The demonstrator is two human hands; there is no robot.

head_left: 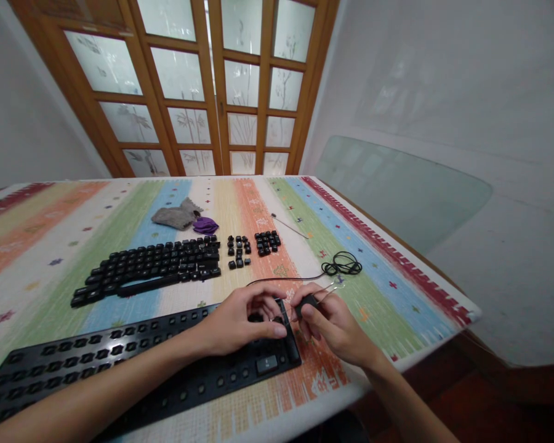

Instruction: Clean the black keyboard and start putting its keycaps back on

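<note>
My left hand [240, 320] arches over the right end of a black keyboard [180, 394], its fingers curved and the thumb apart from the index finger. Nothing held shows in it, though its inner fingertips are partly hidden. My right hand [339, 323] is closed just right of the keyboard's edge. It grips a wire keycap puller [330, 290], whose thin wire loops stick out to the upper right. A small black piece [306, 303] sits between thumb and fingers; whether handle or keycap, I cannot tell. One wide keycap [266, 365] is still on the keyboard near its lower right corner.
Removed keycaps [152, 264] lie beyond the keyboard in layout order, with smaller groups [239, 249] to the right. Behind them are a grey cloth [175, 215] and a purple cloth [205, 225]. A coiled black cable [341, 264] and a thin rod [290, 226] lie on the patterned tablecloth [388, 314].
</note>
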